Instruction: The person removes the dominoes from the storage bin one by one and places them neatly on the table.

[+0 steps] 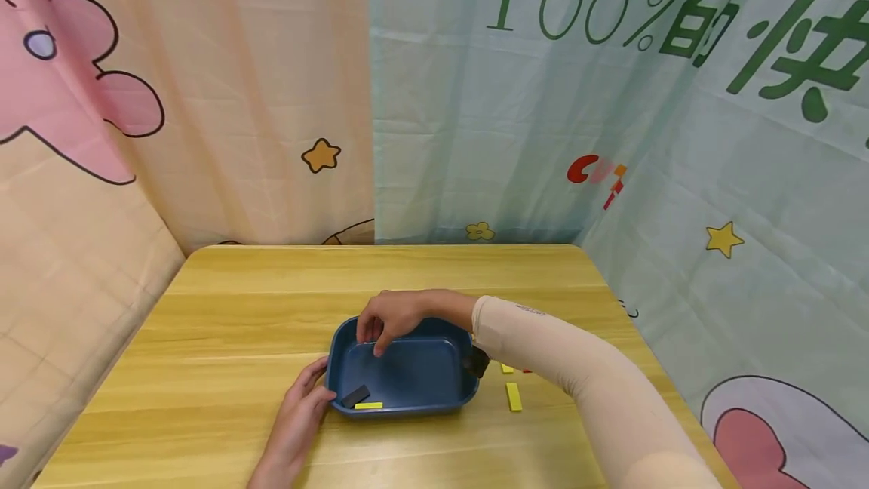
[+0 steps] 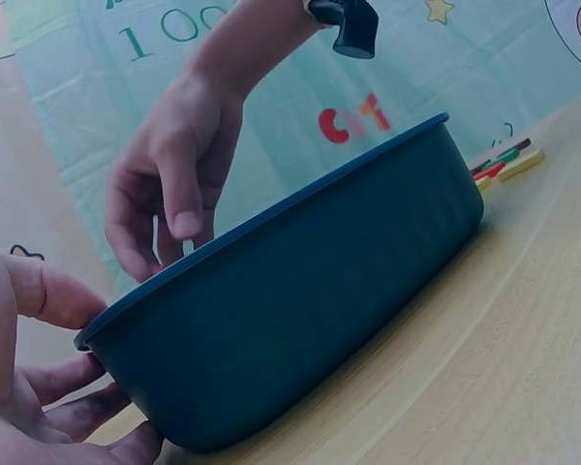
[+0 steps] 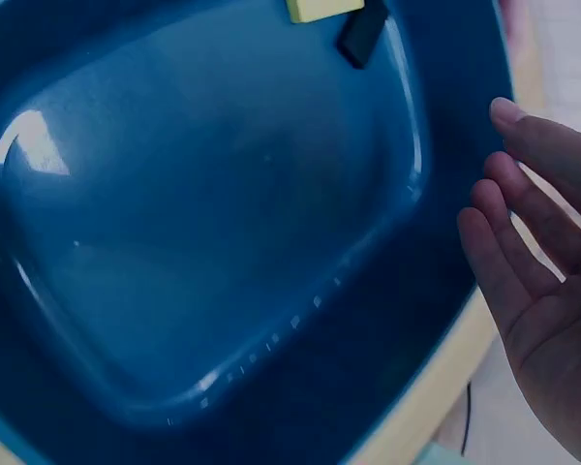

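A blue basin [image 1: 407,410] stands on the table. My left hand [image 1: 299,406] holds its near left corner, the thumb at the rim and the other fingers against the outer wall, as the left wrist view shows. Over the far left part of the basin is my right hand [image 1: 394,315], its fingers bent loosely and nothing between them. Its fingertips [image 3: 508,111] come close to the rim in the right wrist view. Inside the basin, in the near left corner, lie a black block [image 1: 355,397] and a yellow block [image 1: 369,405].
To the right of the basin a yellow strip [image 1: 514,397] lies on the wooden table [image 1: 231,338]. Beyond it are several more coloured pieces, partly hidden by the right sleeve [image 1: 577,353] in the head view; a green piece [image 2: 508,155] shows in the left wrist view. Printed curtains surround the table.
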{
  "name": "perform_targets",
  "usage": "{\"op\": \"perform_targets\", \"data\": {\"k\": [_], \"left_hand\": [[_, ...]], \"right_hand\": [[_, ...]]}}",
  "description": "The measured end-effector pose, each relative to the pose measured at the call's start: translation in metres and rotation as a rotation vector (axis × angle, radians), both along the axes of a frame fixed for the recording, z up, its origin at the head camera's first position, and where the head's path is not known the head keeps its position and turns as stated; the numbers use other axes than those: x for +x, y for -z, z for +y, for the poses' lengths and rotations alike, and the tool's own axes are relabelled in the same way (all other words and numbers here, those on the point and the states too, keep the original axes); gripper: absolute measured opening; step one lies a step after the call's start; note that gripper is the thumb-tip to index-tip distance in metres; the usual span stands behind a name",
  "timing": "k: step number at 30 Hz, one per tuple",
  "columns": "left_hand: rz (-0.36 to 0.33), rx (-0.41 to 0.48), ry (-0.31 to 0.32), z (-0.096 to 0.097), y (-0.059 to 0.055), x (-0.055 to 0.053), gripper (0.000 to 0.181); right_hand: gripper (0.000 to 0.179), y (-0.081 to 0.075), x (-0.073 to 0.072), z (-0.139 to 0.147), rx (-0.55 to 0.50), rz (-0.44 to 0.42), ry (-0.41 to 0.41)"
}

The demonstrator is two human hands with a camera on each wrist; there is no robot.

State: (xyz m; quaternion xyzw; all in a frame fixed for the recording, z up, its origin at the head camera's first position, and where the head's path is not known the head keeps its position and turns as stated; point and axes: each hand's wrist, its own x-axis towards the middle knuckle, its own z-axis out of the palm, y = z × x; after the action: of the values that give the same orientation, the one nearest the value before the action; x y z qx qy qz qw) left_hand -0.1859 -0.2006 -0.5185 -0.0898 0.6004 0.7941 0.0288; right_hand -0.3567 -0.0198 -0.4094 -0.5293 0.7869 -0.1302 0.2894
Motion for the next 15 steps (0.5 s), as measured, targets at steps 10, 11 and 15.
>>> {"op": "perform_targets", "data": {"k": [10,11,15], "left_hand": [[0.007,0.011,-0.019,0.002,-0.003,0.001,0.06],[0.007,0.011,-0.022,0.002,-0.003,0.001,0.06],[-0.008,0.001,-0.012,0.001,-0.003,0.001,0.06]], "right_hand": [[0.033,0.034,0.005,-0.025,0.077,-0.045,-0.102],[0.034,0.037,0.006,-0.027,0.087,-0.038,-0.107],[0.034,0.047,0.008,-0.033,0.138,-0.002,-0.129]]}}
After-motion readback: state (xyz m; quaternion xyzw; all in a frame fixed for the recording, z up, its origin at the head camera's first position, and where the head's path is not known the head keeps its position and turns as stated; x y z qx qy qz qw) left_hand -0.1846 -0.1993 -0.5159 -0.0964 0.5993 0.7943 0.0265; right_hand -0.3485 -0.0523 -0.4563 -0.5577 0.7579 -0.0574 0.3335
